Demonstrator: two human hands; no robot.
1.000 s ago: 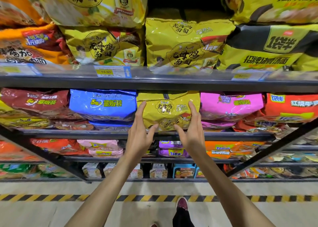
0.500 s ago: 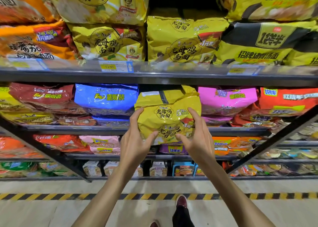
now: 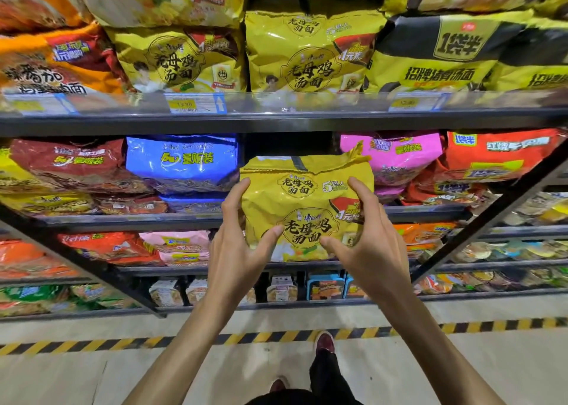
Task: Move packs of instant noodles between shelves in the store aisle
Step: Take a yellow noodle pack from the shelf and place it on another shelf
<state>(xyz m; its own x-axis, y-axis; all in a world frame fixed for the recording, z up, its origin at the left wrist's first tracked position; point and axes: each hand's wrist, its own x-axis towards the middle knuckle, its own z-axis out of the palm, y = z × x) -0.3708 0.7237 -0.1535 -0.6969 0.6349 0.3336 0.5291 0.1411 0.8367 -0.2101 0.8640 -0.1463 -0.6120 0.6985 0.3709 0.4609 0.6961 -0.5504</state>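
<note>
- Holding the glossy yellow crinkled plastic noodle multipack (image 3: pixel 304 201) upright, you have it just in front of the dark metal middle shelf (image 3: pixel 123 220), near you.
- That shelf carries a blue plastic pack (image 3: pixel 184 161) on the left and a pink plastic pack (image 3: pixel 396 155) on the right, with a dark slot between them.
- The black upper shelf (image 3: pixel 276 121) holds matching yellow packs.
- The multipack shows black lettering in a round emblem, and its top seam is creased.
- Your left hand (image 3: pixel 236 244) and right hand (image 3: pixel 368 244) each grip a side, thumbs pressed on the front.
- A second ago it sat in that slot; now it is out and lower.
</note>
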